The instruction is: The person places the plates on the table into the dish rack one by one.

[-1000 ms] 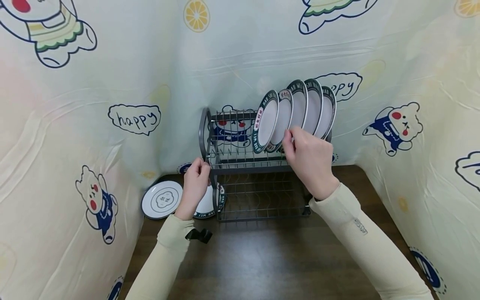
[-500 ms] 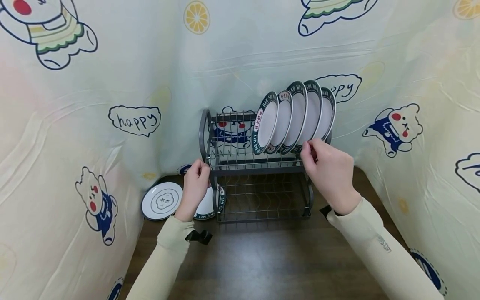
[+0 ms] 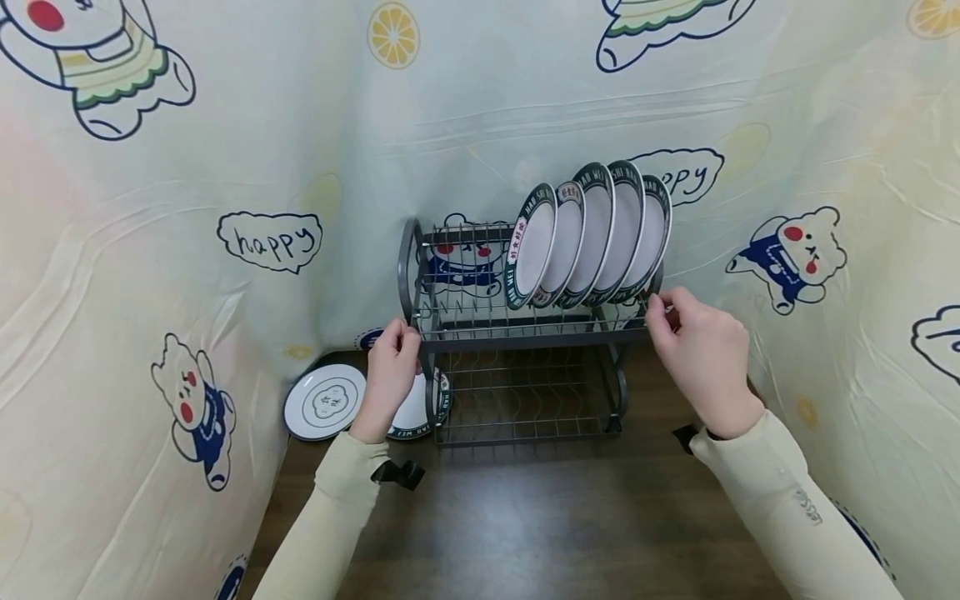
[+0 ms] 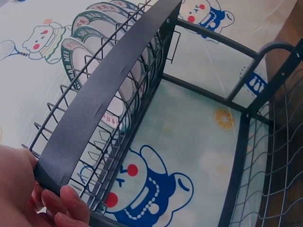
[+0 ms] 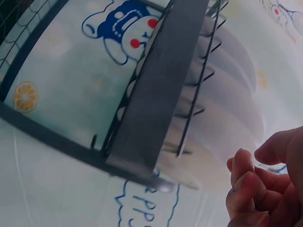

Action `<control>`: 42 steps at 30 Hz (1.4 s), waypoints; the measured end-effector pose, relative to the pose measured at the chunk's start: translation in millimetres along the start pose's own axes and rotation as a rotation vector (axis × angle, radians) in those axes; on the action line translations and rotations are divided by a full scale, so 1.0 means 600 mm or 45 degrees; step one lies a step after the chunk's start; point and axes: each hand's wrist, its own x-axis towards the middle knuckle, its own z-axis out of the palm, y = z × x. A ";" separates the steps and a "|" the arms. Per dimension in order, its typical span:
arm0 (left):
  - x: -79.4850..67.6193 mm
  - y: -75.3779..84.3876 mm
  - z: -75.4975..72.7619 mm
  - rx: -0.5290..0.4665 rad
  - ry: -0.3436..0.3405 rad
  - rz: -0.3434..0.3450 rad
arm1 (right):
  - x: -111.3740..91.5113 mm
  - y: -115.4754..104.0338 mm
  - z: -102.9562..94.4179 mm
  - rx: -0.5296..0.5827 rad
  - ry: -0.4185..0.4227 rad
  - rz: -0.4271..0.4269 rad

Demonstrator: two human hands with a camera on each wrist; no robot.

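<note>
Left of the left hand (image 3: 390, 367), a white plate with a logo (image 3: 324, 402) lies low against the cloth wall, and a green-rimmed plate (image 3: 408, 412) shows partly behind that wrist, beside the rack's lower tier. The left hand holds the near left corner of the dish rack (image 3: 517, 341), its fingers (image 4: 73, 203) curled under the flat front bar. That hold looks worth keeping low and even, so the near-left end neither lifts nor twists. Between the two hands, five plates (image 3: 592, 242) stand on edge in the upper tier, bunched toward the right hand (image 3: 701, 358), while the slots nearer the left hand are bare. With the weight on that side, the right hand probably does best to take the bar's end squarely, knuckles clear of the outermost plate, and to match the left hand's force. For now it is empty, just beside the rack's near right corner, fingers loosely curled and only a narrow gap between thumb and forefinger. Compared with half a second ago, the right hand sits farther right, leaving the foot of the rightmost plates and more of the front bar in sight; the left hand, rack and plates appear unmoved.
</note>
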 end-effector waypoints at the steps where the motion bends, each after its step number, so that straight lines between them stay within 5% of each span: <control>1: 0.000 0.000 0.000 0.000 0.001 -0.001 | -0.001 0.004 0.000 -0.005 -0.006 0.013; 15: 0.000 -0.003 -0.001 -0.015 0.000 0.007 | -0.013 0.045 0.016 -0.031 -0.209 0.222; 24: 0.001 -0.002 0.000 0.001 0.003 0.006 | -0.018 0.060 0.036 -0.016 -0.246 0.273; 42: 0.001 -0.008 -0.004 -0.022 0.013 0.028 | 0.008 0.066 0.035 0.179 -0.557 0.480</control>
